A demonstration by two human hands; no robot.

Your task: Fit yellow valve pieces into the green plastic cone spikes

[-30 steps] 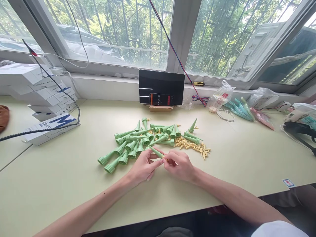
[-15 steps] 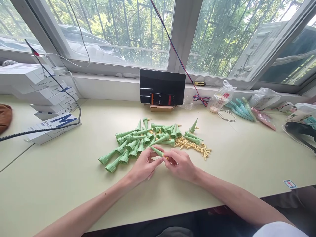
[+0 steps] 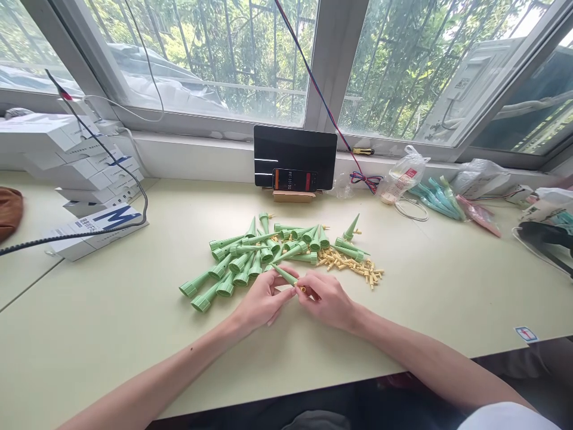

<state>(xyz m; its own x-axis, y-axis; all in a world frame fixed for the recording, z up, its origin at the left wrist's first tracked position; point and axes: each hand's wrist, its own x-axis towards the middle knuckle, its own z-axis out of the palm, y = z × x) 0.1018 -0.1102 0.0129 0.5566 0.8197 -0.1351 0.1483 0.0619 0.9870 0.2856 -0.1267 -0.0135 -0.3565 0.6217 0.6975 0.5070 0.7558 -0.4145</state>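
My left hand (image 3: 265, 301) grips a green plastic watering spike (image 3: 285, 275), its tip pointing up and to the left. At the spike's near end, my right hand (image 3: 329, 298) pinches a small yellow plastic valve (image 3: 303, 289). The valve touches the spike's side; the fingers partly hide where they meet. Just beyond my hands lies a pile of green watering spikes (image 3: 239, 263), several with yellow valves on them. Right of that pile is a heap of loose yellow valves (image 3: 353, 264).
A tablet (image 3: 295, 149) with a phone (image 3: 294, 180) in front stands by the window. Stacked white boxes (image 3: 96, 173) and a black cable (image 3: 144, 203) are at left. Plastic bags (image 3: 403, 173), a white cord loop (image 3: 412, 210) and blue-green packets (image 3: 436, 197) lie at right.
Both hands stay nearly still. My right fingers have shifted very slightly around the yellow valve; the piles look unchanged.
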